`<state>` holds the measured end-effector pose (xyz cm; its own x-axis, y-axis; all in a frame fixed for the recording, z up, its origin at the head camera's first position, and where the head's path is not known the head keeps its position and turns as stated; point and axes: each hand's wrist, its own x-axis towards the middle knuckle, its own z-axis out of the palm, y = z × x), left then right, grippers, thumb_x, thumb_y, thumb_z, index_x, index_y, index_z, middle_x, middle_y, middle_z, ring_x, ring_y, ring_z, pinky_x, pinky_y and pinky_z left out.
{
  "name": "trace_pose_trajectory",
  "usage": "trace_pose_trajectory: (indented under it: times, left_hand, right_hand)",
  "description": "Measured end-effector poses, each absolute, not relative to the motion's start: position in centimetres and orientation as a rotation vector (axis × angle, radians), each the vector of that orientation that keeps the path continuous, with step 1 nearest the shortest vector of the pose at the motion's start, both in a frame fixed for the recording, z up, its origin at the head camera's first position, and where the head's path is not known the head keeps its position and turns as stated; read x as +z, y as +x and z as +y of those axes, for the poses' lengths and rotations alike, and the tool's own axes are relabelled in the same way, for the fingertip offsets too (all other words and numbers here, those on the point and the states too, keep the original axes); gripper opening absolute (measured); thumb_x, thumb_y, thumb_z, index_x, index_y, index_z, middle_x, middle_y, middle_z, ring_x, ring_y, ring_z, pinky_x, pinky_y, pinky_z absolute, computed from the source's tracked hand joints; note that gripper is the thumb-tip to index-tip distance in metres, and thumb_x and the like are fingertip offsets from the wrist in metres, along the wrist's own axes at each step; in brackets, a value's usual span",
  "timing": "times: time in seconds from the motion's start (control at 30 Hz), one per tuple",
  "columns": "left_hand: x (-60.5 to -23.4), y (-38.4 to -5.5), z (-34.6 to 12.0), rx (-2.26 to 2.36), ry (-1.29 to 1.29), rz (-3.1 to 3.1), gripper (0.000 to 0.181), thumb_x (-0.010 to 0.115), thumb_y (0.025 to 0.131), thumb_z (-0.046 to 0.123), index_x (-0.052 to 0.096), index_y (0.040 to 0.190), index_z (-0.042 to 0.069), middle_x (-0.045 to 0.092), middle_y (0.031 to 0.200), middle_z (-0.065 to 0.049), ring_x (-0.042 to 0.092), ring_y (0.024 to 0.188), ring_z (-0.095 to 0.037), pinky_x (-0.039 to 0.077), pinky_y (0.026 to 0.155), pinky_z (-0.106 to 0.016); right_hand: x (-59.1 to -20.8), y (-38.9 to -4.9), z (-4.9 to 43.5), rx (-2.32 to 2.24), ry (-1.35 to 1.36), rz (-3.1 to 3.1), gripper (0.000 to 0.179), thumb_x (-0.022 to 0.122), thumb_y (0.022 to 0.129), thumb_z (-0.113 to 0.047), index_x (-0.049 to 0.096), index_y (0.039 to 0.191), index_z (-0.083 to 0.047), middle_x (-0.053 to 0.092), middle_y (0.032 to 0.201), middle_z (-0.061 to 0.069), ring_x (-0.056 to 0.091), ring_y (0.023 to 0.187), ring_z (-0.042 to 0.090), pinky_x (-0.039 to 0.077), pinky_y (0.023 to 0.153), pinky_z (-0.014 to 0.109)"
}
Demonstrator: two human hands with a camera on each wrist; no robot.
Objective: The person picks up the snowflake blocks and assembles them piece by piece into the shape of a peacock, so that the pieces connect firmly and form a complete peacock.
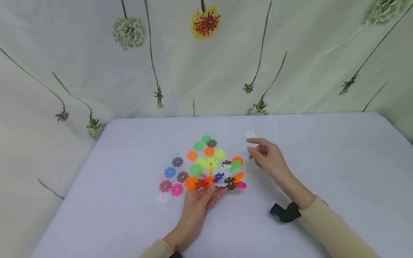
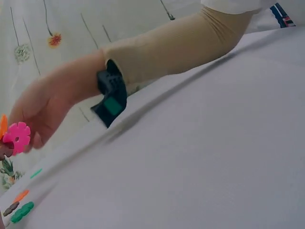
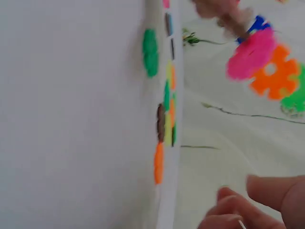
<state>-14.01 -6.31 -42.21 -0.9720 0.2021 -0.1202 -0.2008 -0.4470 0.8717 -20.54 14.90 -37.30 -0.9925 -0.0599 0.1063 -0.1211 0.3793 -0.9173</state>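
Note:
In the head view my left hand [image 1: 196, 207] pinches the near edge of a built-up cluster of flower-shaped interlocking discs [image 1: 210, 180], thumb on top. The discs are orange, pink, blue, white, brown and green, slotted together at angles. To the right of the cluster, my right hand [image 1: 269, 159] is raised, thumb and index finger apart, the other fingers bent. A white disc [image 1: 250, 134] shows just beyond its index fingertip. The right wrist view has that hand's fingers at the lower right, and a pink disc [image 3: 252, 53] of the cluster above them.
Loose discs lie on the white table [image 1: 334, 157] behind and left of the cluster, including a blue disc [image 1: 170, 172], a magenta disc [image 1: 176, 189] and a light green disc [image 1: 206, 138]. A flower-printed cloth [image 1: 292, 31] hangs behind. Each wrist wears a black camera [image 1: 284, 213].

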Motion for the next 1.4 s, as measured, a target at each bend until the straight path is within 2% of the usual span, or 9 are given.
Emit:
trace_pose_trajectory:
  times: [0.13,0.3,0.4,0.57,0.63,0.73,0.93,1.17,1.4]
  left_hand:
    - [-42.3,-14.0,-6.4,2.506,-0.065,1.412,0.039,0.058,0.093,0.009,0.034,0.119,-0.009,0.061,0.112,-0.024,0.061,0.102,-0.03,0.045,0.089,-0.032]
    - [-42.1,-14.0,-6.3,2.506,-0.067,1.396,0.033,0.055,0.094,0.007,0.035,0.116,-0.009,0.063,0.107,-0.024,0.062,0.1,-0.028,0.046,0.087,-0.03]
    - [-41.9,-14.1,-6.4,2.513,-0.052,1.414,0.027,0.052,0.095,0.004,0.037,0.112,-0.01,0.064,0.102,-0.024,0.063,0.097,-0.028,0.047,0.086,-0.029]
    - [-41.8,-14.0,-6.4,2.459,-0.002,1.441,0.028,0.054,0.094,0.002,0.034,0.11,-0.01,0.065,0.1,-0.023,0.064,0.095,-0.029,0.048,0.085,-0.031]
    - [-41.8,-14.0,-6.6,2.417,0.009,1.435,0.028,0.054,0.094,0.003,0.034,0.11,-0.009,0.065,0.099,-0.021,0.065,0.094,-0.028,0.047,0.086,-0.032]
    - [-41.7,-14.1,-6.8,2.352,0.017,1.417,0.027,0.055,0.094,0.005,0.038,0.11,-0.009,0.066,0.096,-0.017,0.066,0.092,-0.026,0.048,0.086,-0.032]
    - [-41.5,-14.3,-7.1,2.269,0.008,1.411,0.024,0.056,0.095,0.01,0.044,0.11,-0.004,0.068,0.089,-0.01,0.067,0.084,-0.02,0.051,0.08,-0.026]
    - [-41.4,-14.4,-7.2,2.261,0.023,1.417,0.02,0.056,0.095,0.01,0.046,0.106,-0.003,0.068,0.087,-0.01,0.067,0.082,-0.019,0.051,0.078,-0.025]
    - [-41.4,-14.3,-7.5,2.244,0.016,1.427,0.014,0.055,0.094,0.008,0.046,0.1,-0.001,0.067,0.085,-0.01,0.067,0.078,-0.017,0.052,0.075,-0.024]
  right_hand:
    - [-38.5,-23.3,14.8,1.256,0.38,-2.922,0.026,0.066,0.086,-0.009,0.064,0.11,0.0,0.056,0.092,0.013,0.052,0.079,0.026,0.046,0.065,0.03]
    - [-38.9,-24.2,14.5,1.037,0.519,-3.033,0.016,0.071,0.079,-0.004,0.06,0.091,-0.003,0.05,0.08,0.007,0.046,0.073,0.022,0.041,0.063,0.032]
    - [-38.5,-23.9,14.7,1.184,0.499,-3.005,0.011,0.068,0.082,-0.003,0.058,0.088,-0.002,0.054,0.073,0.004,0.049,0.067,0.019,0.043,0.06,0.028]
    - [-37.8,-22.4,16.2,1.829,0.383,-2.736,0.018,0.062,0.09,-0.004,0.061,0.106,0.004,0.062,0.08,0.009,0.057,0.065,0.02,0.052,0.063,0.029]
    - [-37.6,-21.8,16.8,2.034,0.418,-2.568,0.021,0.061,0.09,-0.004,0.061,0.109,0.005,0.063,0.085,0.01,0.058,0.068,0.02,0.054,0.067,0.029]
    - [-37.7,-20.9,17.2,2.211,0.553,-2.376,0.014,0.06,0.091,-0.003,0.064,0.103,0.003,0.063,0.087,0.01,0.058,0.069,0.018,0.054,0.069,0.029]
    - [-38.3,-19.7,17.1,2.28,0.803,-2.216,0.016,0.06,0.089,0.002,0.068,0.094,-0.01,0.065,0.081,0.007,0.059,0.067,0.017,0.054,0.066,0.029]
    - [-38.2,-19.2,17.0,2.183,0.898,-2.218,0.007,0.062,0.086,0.005,0.062,0.093,0.007,0.064,0.081,0.008,0.061,0.067,0.018,0.055,0.065,0.031]
    - [-38.6,-19.1,16.8,2.251,0.896,-2.188,0.009,0.062,0.086,0.006,0.065,0.093,0.001,0.066,0.08,0.006,0.064,0.067,0.017,0.055,0.066,0.032]
